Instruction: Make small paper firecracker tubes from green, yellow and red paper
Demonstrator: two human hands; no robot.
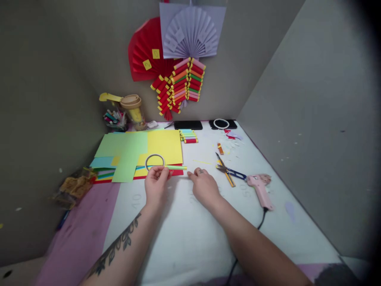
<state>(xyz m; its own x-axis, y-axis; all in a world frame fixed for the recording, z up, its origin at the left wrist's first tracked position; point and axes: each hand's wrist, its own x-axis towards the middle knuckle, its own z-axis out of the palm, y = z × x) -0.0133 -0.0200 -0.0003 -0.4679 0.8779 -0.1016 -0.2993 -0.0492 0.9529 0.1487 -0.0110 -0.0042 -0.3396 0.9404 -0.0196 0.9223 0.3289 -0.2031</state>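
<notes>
1. In the head view, a thin green paper tube [176, 167] is held level above the table [178, 238], toward its middle.
2. The left end of the tube is pinched between the thumb and fingers of the left hand [157, 180], which is closed on it.
3. The right hand [204, 184] is held just beside the yellow-tipped right end of the tube, its fingers bent; whether the tip is touched, or whether thumb and fingers are pressed together, cannot be told.
4. A tape ring [154, 155] is seen just beyond the left hand, over the stacked coloured sheets [164, 145].
5. Small paper rolls [188, 136] are lined up just to the right of the sheets.
6. To the right of the right hand, an orange-yellow cutter [230, 179] is crossed by scissors [235, 173], whose blades are spread; a pink glue gun [260, 190] is placed by their handles, with its black cord [263, 219] run toward the near edge.
7. Two dark phones [188, 125] are laid along the wall, a white ring [221, 124] resting on the right one.
8. On the wall, a red fan [144, 51] and a pale fan [190, 31] are hung above strings of coloured rolls [195, 81].
</notes>
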